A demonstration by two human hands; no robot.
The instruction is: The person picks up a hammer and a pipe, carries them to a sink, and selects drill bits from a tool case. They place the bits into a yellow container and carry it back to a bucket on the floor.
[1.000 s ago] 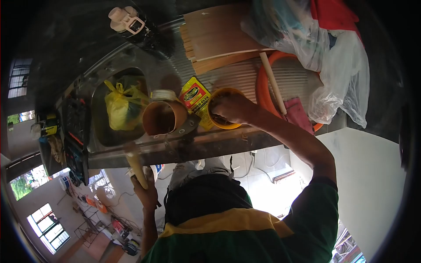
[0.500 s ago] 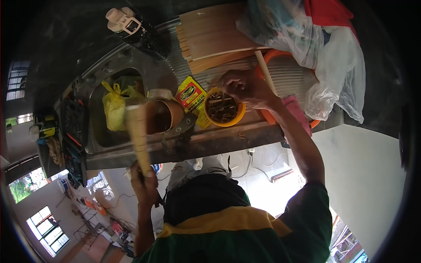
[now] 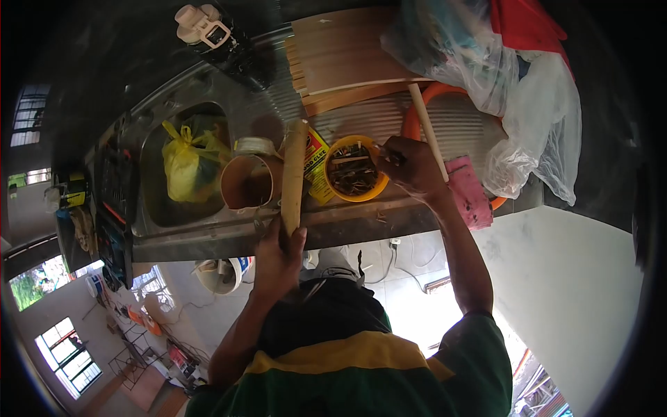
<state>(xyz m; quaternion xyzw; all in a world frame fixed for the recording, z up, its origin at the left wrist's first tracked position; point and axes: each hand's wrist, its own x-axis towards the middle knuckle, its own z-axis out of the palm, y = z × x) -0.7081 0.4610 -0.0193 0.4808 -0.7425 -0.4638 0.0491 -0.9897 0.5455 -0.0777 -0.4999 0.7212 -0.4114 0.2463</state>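
My left hand (image 3: 279,254) is wrapped round the lower end of a pale wooden stick (image 3: 294,174), which stands up in front of a yellow wood glue packet (image 3: 318,177). At the right rim of a yellow tub (image 3: 379,187) my right hand (image 3: 411,167) has its fingers bent together; whatever they hold is too small to make out. Dark and light wood scraps (image 3: 353,170) lie in the tub. A brown round container (image 3: 248,183) sits left of the stick.
Left, a yellow bag (image 3: 184,163) lies in the sink (image 3: 149,201). Behind are a black bottle (image 3: 229,48) and wooden boards (image 3: 347,52). To the right are a light rod (image 3: 429,132), an orange ring (image 3: 410,121), a pink cloth (image 3: 467,191) and plastic bags (image 3: 538,111).
My left hand has moved right and up with the stick, from before the brown container to before the glue packet. My right hand has shifted slightly right and down, its fingers drawn together.
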